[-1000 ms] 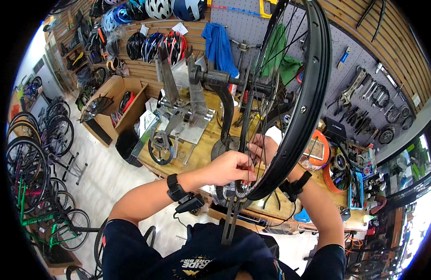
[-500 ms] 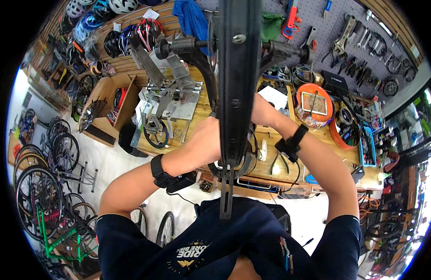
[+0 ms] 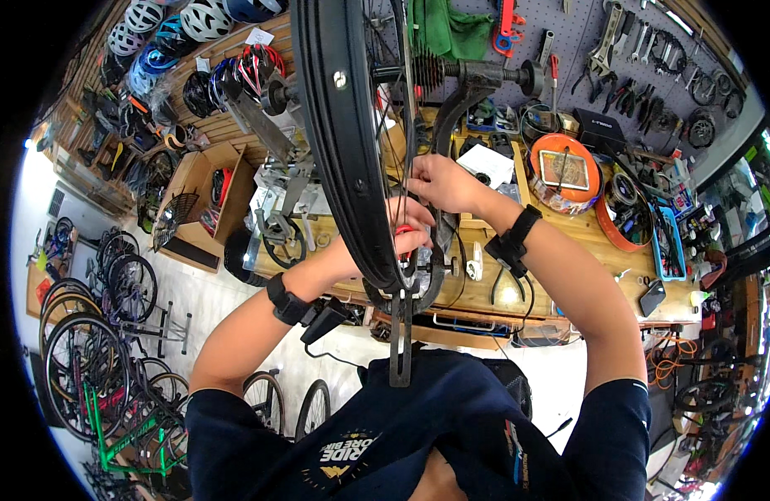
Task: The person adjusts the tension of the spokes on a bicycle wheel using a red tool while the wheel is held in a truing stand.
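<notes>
A black-rimmed bicycle wheel [image 3: 333,117] stands upright in a dark truing stand [image 3: 462,104], its rim tilted across my view. My left hand [image 3: 408,235] reaches round the rim among the spokes, fingers closed on a small red tool that looks like a spoke wrench [image 3: 405,229]. Part of that hand is hidden behind the rim. Just above it, my right hand [image 3: 446,184] pinches at the spokes on the wheel's right side, its fingertips seemingly closed on one spoke. A cassette [image 3: 428,73] of sprockets shows at the hub's right.
Pliers [image 3: 508,285] and an orange round tub [image 3: 562,163] lie on the wooden bench [image 3: 585,259] to the right. A blue tray [image 3: 669,242] of tools sits beyond. Wrenches hang on the pegboard behind. Bicycles fill the left floor beside a cardboard box [image 3: 193,250].
The view has shifted, so the wheel now appears further left and tilted. Both hands, hidden behind the rim before, now show at the spokes, with the red tool visible in my left.
</notes>
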Action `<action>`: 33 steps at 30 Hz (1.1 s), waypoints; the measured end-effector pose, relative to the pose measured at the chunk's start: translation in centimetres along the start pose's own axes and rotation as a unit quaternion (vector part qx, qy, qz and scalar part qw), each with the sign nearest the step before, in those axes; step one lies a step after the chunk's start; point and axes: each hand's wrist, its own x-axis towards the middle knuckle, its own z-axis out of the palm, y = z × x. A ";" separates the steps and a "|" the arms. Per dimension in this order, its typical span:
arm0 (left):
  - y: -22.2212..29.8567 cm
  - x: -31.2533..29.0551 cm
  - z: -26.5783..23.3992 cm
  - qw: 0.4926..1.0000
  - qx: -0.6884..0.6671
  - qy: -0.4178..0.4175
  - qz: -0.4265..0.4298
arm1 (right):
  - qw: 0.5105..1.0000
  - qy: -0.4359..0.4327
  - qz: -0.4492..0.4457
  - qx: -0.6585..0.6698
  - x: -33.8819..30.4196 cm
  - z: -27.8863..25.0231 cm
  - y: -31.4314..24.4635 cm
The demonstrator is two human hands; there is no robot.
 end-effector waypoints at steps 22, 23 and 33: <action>-0.2 0.1 -1.4 0.987 -0.075 0.002 -0.142 | 0.997 -0.025 0.071 0.028 0.3 -0.3 -0.6; 0.2 0.2 -1.2 0.989 -0.049 0.002 -0.141 | 0.996 -0.021 0.076 0.035 0.2 -0.4 -0.6; -0.5 0.1 -1.4 0.988 0.089 -0.008 -0.125 | 0.927 -0.146 0.186 0.291 -6.0 -0.7 -4.8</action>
